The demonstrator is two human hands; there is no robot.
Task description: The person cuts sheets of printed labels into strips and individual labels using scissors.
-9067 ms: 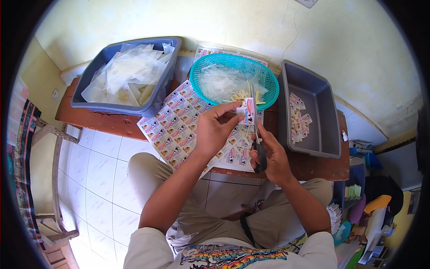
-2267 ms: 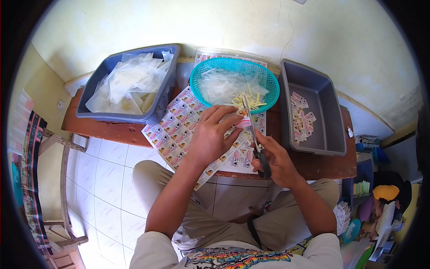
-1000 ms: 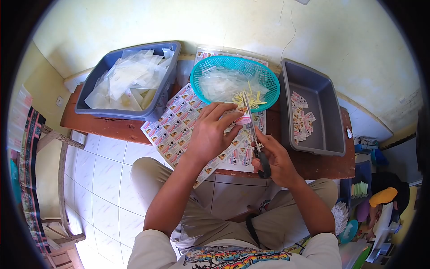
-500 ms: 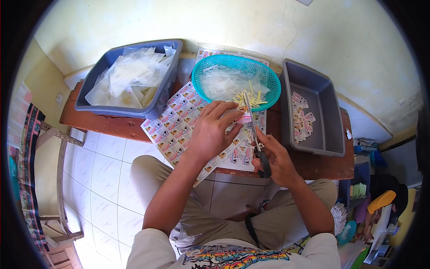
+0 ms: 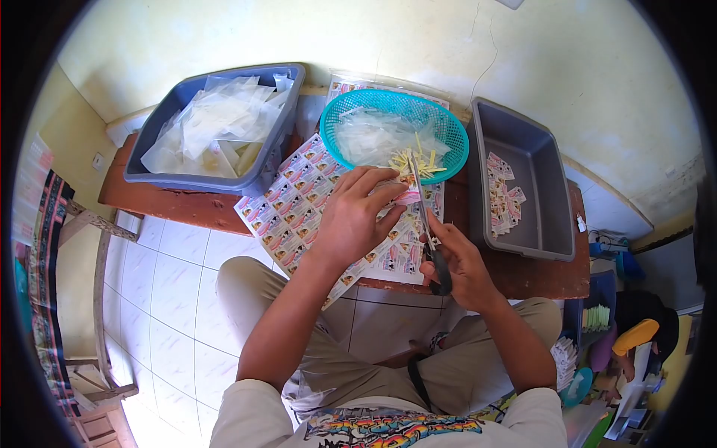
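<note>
My left hand (image 5: 357,209) pinches a small printed label (image 5: 408,196) in front of the teal basket. In my right hand (image 5: 461,261) is a pair of scissors (image 5: 439,270) with black handles, its blades pointing away from me along the label's right edge. The blades look nearly together; whether they touch the paper I cannot tell. Beneath my hands lie printed label sheets (image 5: 287,198), partly covered by my left arm. The teal basket (image 5: 328,131) holds clear plastic pieces (image 5: 377,138) and thin yellowish strips (image 5: 429,163).
A grey-blue tub (image 5: 142,175) full of translucent plastic sheets stands at the left of the brown bench (image 5: 202,213). The grey tray (image 5: 541,201) at right holds cut labels (image 5: 504,194). Another person (image 5: 642,332) is at the far right, among several containers.
Hardly anything differs. The scissors' blades appear slightly closer together, and the view has shifted a touch. My left hand keeps its place on the label.
</note>
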